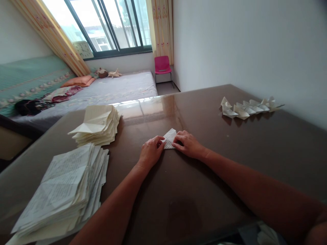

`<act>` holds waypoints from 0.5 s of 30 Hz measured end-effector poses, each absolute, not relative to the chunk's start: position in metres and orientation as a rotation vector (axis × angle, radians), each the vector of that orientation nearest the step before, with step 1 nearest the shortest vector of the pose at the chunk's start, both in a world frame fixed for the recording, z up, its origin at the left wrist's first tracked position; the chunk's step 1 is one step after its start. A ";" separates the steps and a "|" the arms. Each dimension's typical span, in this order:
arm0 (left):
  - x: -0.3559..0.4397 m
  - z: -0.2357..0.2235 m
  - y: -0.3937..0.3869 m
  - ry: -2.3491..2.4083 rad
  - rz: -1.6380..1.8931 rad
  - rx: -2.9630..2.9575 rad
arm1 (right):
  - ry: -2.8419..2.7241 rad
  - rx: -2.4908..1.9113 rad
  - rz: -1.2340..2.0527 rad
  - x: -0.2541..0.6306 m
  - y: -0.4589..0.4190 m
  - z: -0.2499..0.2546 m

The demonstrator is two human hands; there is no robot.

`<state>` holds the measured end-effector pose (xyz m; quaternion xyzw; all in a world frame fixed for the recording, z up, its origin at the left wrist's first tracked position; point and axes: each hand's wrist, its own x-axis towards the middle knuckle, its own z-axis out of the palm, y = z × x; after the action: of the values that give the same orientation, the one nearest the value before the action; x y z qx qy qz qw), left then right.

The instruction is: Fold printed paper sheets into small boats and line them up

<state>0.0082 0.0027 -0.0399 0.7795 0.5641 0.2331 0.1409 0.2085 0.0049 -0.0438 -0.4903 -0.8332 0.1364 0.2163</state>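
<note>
A small folded sheet of paper (169,139), white with printed lines and pointed at its far end, lies on the brown table (163,190) in front of me. My left hand (152,148) grips its left edge, thumb and fingers closed together there. On the opposite side my right hand (188,143) has its fingers curled and pinching the right edge. Both wrists stay low over the tabletop. Fingertips cover parts of the paper's two sides.
Two stacks stand at the left: printed sheets (63,183) nearer me, cream sheets (98,124) behind. Several folded paper pieces (249,108) sit in a row at the far right, near the wall. Beyond the table are a bed (127,85) and a pink chair (162,64).
</note>
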 end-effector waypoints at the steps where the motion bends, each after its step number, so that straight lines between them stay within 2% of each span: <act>1: 0.008 -0.040 0.003 1.637 0.672 2.255 | -2.310 -1.371 0.368 0.208 0.004 -0.044; 15: 0.011 -0.042 0.002 1.679 0.646 2.313 | -2.296 -1.365 0.329 0.209 0.003 -0.045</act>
<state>0.0112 0.0024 -0.0424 0.7848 0.5699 0.2193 0.1056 0.2090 0.0032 -0.0454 -0.4944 -0.8316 0.1191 0.2233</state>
